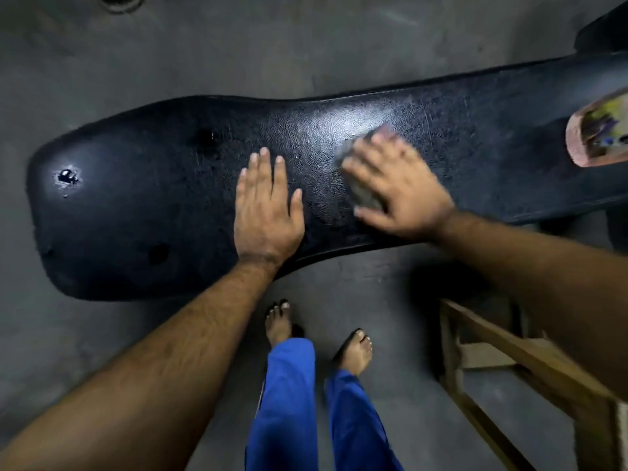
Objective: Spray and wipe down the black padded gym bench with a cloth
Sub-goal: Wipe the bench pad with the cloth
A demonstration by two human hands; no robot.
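Head view: black bench lying across grey floor, torn spot near its left end. Left hand flat on the pad, fingers straight, empty. Right hand spread, pressing grey cloth onto the glossy middle. Spray bottle lying at the right end. Wooden frame below.

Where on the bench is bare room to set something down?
The wide end of the bench, between the left hand and the torn spot, is bare. The middle is crowded: the right hand presses the cloth there. A bottle lies at the far right.
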